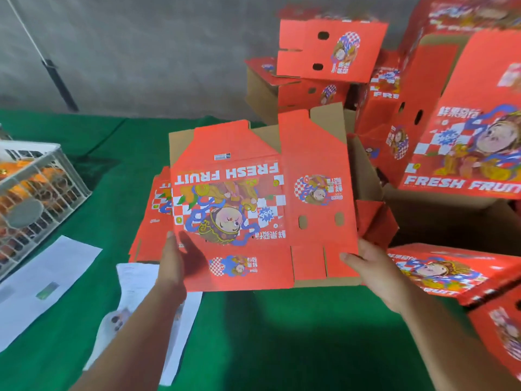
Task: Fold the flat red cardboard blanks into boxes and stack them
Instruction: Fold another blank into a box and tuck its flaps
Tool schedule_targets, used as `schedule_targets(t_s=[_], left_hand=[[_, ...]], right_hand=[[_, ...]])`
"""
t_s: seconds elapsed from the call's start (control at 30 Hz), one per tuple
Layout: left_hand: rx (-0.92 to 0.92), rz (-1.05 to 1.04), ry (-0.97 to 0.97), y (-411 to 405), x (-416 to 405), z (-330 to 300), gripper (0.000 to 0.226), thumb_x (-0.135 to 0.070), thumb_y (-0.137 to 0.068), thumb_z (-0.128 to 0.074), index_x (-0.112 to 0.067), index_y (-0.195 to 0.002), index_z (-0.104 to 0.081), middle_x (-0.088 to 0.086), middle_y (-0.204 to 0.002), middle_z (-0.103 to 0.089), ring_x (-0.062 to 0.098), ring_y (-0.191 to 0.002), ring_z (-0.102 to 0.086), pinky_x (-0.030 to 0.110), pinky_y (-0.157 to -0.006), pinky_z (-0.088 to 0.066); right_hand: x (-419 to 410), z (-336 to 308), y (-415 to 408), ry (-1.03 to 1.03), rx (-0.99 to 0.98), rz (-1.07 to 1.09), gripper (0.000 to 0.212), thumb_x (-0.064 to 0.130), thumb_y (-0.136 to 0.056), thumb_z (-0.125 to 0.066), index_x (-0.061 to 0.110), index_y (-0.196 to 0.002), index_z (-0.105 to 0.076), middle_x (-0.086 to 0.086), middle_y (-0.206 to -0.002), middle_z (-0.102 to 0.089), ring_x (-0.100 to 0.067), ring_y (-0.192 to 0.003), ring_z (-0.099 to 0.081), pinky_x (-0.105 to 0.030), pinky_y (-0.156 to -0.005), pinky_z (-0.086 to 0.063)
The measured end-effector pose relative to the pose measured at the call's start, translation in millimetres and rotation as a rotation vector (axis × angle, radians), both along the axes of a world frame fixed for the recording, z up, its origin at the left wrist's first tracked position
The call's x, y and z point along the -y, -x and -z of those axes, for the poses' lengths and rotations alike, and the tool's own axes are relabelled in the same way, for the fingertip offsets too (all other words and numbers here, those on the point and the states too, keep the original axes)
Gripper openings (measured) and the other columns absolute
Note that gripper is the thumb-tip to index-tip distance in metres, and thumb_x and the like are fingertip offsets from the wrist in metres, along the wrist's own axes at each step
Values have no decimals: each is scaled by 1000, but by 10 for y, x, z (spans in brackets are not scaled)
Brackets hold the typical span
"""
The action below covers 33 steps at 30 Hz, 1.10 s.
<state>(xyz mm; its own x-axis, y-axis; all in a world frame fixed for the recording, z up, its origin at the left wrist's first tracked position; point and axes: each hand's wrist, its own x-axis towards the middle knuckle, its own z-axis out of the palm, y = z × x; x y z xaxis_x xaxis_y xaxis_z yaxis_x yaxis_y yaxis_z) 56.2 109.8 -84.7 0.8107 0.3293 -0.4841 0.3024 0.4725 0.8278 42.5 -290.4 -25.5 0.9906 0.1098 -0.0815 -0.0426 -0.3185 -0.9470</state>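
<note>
Grip: right hand (375, 269) pinching the lower right corner of the flat red blank (253, 198), thumb on the printed face; left hand (173, 263) pressed with straight fingers against the blank's left edge. Blank held up off the green table (282, 334), print upside down, brown flaps showing along the top. More flat blanks (152, 218) lying on the table just behind. Folded boxes (332, 49) stacked at the back and right. White papers (45, 280) and a plastic crate (36, 198) at left.
</note>
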Motion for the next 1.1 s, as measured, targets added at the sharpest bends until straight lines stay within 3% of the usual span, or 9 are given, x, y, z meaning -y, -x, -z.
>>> schedule_targets(t_s=[0.07,0.17,0.27,0.43,0.57,0.7,0.8,0.9,1.1], left_hand=[[154,-35,293,74,191,64,63,-69,-99,-46,-19,-134,-64,5,-138,-68,23,-137,-57,47,-117,-40],[205,-95,269,189,275,143,65,-76,-94,-46,-24,-125,-71,2,-131,-72,20,-124,-67,49,-121,-35],[138,-118,85,328,228,225,67,-80,-91,-44,-28,-107,-82,2,-122,-76,20,-119,-70,50,-120,-37],[57,-104,-89,598,334,261,77,-83,-89,-41,-26,-134,-65,1,-137,-68,22,-133,-60,50,-121,-35],[58,47,-185,848,591,177,75,-87,-80,-38,-32,-113,-76,-1,-122,-76,17,-117,-70,41,-99,-51],[25,213,-272,1007,987,209,84,-102,-70,-44,-35,-119,-59,0,-129,-65,17,-123,-64,52,-108,-48],[-51,168,-288,1056,1011,236,89,-106,-58,-50,-37,-114,-50,-1,-128,-63,18,-118,-66,54,-106,-51],[5,180,-259,1069,1005,177,85,-97,-63,-57,-35,-121,-50,-5,-124,-69,12,-104,-74,41,-91,-58],[128,144,-267,1068,1148,-11,61,-77,-72,-67,-46,-123,-56,-12,-126,-72,8,-106,-74,40,-91,-59]], right_hand=[[-8,11,84,112,128,80,77,-6,-93,-57,44,-150,-42,3,-148,-51,-18,-132,-53,-33,-106,-43],[-26,32,203,91,139,129,99,-5,-86,-58,60,-152,-23,8,-151,-40,-16,-129,-49,-33,-101,-44],[-21,113,352,-91,3,166,70,33,-81,-67,64,-138,-43,28,-136,-57,2,-123,-55,-30,-102,-41],[-17,184,483,-210,-208,353,38,77,-72,-61,66,-109,-63,44,-107,-64,14,-107,-54,-33,-94,-38],[-192,170,603,-250,-240,399,17,50,-99,-61,42,-111,-70,30,-103,-70,3,-102,-60,-30,-91,-45],[-496,63,737,-585,-521,245,51,59,-59,-83,11,-74,-76,-3,-61,-68,-13,-51,-65,-21,-52,-54],[-503,103,851,-400,-382,331,38,60,-93,-53,34,-99,-80,-3,-99,-78,-19,-86,-75,-37,-77,-59],[-393,121,835,-190,-217,420,36,53,-107,-36,42,-131,-60,4,-138,-62,-15,-122,-57,-38,-111,-40],[-353,29,723,-244,-217,380,25,63,-101,-44,55,-105,-68,16,-125,-69,6,-103,-64,-29,-90,-50]])
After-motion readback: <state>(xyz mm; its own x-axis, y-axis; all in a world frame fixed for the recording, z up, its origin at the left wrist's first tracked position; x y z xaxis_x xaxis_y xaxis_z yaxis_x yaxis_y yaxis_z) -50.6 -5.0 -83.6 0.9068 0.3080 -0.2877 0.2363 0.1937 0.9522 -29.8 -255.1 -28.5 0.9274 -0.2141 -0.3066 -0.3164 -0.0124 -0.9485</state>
